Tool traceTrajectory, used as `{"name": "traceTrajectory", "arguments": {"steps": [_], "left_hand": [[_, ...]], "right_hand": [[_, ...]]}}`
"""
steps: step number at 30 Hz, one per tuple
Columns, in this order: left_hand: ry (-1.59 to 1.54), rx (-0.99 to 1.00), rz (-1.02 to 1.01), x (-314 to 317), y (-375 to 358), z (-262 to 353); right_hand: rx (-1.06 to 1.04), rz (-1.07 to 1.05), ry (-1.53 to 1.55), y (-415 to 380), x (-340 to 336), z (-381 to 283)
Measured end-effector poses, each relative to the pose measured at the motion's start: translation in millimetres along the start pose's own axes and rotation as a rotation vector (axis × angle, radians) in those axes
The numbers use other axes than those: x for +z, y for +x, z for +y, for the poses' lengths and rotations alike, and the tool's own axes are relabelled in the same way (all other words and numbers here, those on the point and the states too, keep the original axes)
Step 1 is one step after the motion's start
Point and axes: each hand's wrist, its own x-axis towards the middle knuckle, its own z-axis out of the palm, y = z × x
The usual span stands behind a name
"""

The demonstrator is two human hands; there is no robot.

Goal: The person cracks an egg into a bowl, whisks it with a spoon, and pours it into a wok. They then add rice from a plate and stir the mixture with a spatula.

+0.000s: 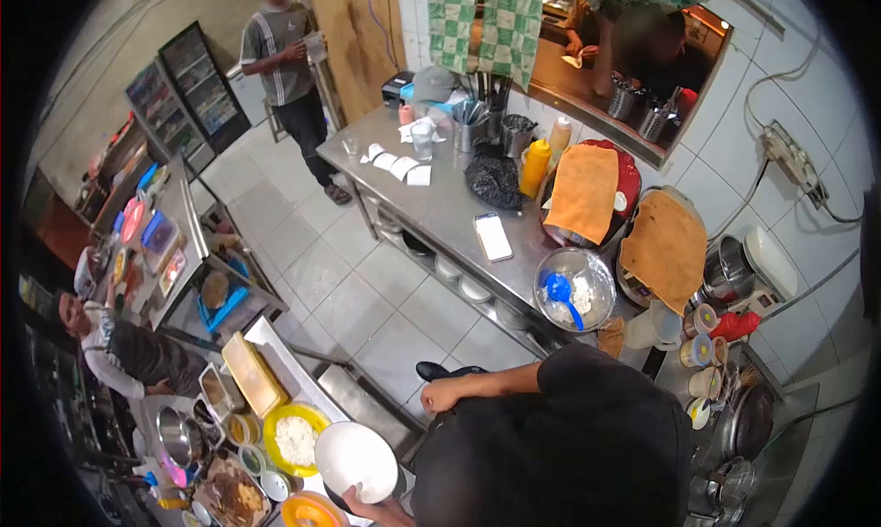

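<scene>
At the bottom, my left hand grips the edge of a white bowl, its thumb over the rim. The bowl is tilted and shows its inside. Beside it, a yellow bowl holds white shredded or grated food. An orange-rimmed container sits just below. My right hand is away from the bowls, in front of my black clothing, its fingers curled. Whatever it may hold is hidden. Around the bowls are a cream rectangular lid or tray and small containers.
A steel table bears a phone, a yellow bottle and a metal bowl with a blue scoop. One person stands at the back, another at the left. Other people are beyond the window.
</scene>
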Motion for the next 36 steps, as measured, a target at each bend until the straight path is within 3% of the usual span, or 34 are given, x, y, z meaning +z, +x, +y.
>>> {"name": "traceTrajectory", "arguments": {"steps": [2, 5, 7, 8, 9, 10, 11, 12, 13, 14, 15, 16, 17, 21, 23, 24, 26, 30, 32, 34, 36], "left_hand": [[-0.319, -0.134, -0.174, -32.0, 32.3, -29.3], [-0.106, 0.043, 0.005, -69.9, 49.6, -79.2], [-0.190, 0.049, 0.052, -51.4, 34.2, -64.4], [-0.319, -0.033, -0.028, -40.8, 25.2, -53.1], [-0.452, -0.096, -0.082, -39.4, 16.7, -40.6], [-0.427, -0.050, 0.043, -45.9, 18.5, -50.0], [-0.464, -0.100, 0.146, -47.7, 14.7, -50.1], [-0.481, -0.052, 0.124, -57.5, 15.1, -57.8], [-0.505, -0.116, 0.156, -66.3, 12.0, -65.2], [-0.510, -0.104, 0.196, -72.9, 11.3, -71.9], [-0.564, -0.131, 0.181, -67.1, -0.2, -54.6], [-0.559, -0.104, 0.207, -79.2, 1.1, -74.3], [-0.596, -0.128, 0.183, -71.7, -11.0, -51.4], [-0.622, -0.097, 0.222, -89.8, -14.7, -60.5], [-0.629, -0.077, 0.251, -93.3, -14.9, -64.3], [-0.635, -0.082, 0.261, -97.5, -14.0, -70.7], [-0.654, -0.090, 0.293, -99.6, -15.3, -74.5], [-0.721, -0.103, 0.470, -99.3, -7.8, -74.6], [-0.735, -0.092, 0.563, -95.7, 4.5, -72.4], [-0.758, -0.076, 0.761, -85.1, 16.5, -58.1], [-0.810, -0.044, 0.820, -73.3, 29.7, -47.9]], "right_hand": [[-0.024, 0.057, -0.004, -8.2, -6.8, -10.4], [-0.080, 0.160, 0.044, -15.6, -10.4, -13.5], [-0.150, 0.254, 0.095, -15.9, -7.3, -6.0], [-0.148, 0.301, 0.144, -12.9, -6.6, -0.6], [-0.184, 0.340, 0.375, -13.4, -13.8, -4.4], [-0.050, 0.276, 0.679, -14.8, -25.1, -4.5], [0.014, 0.235, 0.760, -29.8, -53.3, -29.5], [-0.130, 0.487, 1.059, -66.8, -75.0, -73.1], [-0.340, 0.159, 0.885, -70.1, -112.4, -64.6], [-0.673, 0.166, 0.763, -91.6, -148.5, -125.4], [-0.645, 0.170, 0.775, -101.9, -165.7, -140.0], [-0.731, 0.105, 0.752, -107.5, -179.0, -156.1], [-0.817, 0.061, 0.725, -104.5, -185.7, -170.0], [-0.610, -0.100, 0.615, -52.7, -167.2, -175.2], [-0.138, -0.027, 0.352, -23.5, -142.6, -177.5], [-0.140, -0.052, 0.339, -5.9, -130.3, -180.6], [-0.458, 0.119, -0.227, 28.2, -108.2, -183.9], [-0.400, -0.099, -0.206, 130.3, -93.6, -210.3], [-0.547, -0.159, -0.257, 190.2, -91.5, -237.6], [-0.595, -0.112, -0.280, 260.1, -92.1, -270.1], [-0.732, 0.034, -0.186, 344.9, -86.9, -297.8]]}}
